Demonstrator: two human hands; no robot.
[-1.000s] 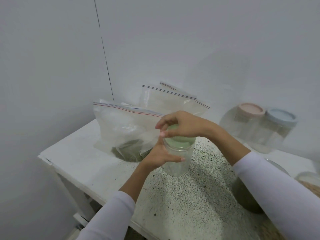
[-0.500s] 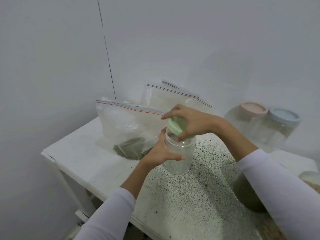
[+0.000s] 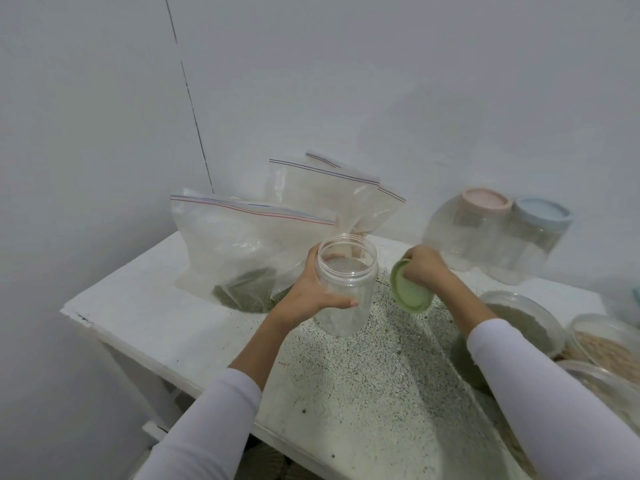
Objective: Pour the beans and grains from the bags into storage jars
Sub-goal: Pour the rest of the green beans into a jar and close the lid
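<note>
A clear plastic jar [image 3: 346, 289] stands open and empty on the speckled white table [image 3: 145, 306]. My left hand [image 3: 311, 289] grips its side. My right hand [image 3: 426, 268] holds the green lid [image 3: 410, 289] just right of the jar, tilted and low over the table. Behind the jar leans a zip bag [image 3: 239, 251] with dark green beans at its bottom. Two more zip bags [image 3: 322, 199] with pale grain stand behind it.
Two closed empty jars, one with a pink lid [image 3: 485, 202] and one with a blue lid [image 3: 542, 214], stand at the back right. Filled open containers [image 3: 523, 317] sit at the right edge. The table's left edge drops off near the wall corner.
My right hand has taken the green lid off the jar and carried it down to the right. My left hand keeps its hold on the jar.
</note>
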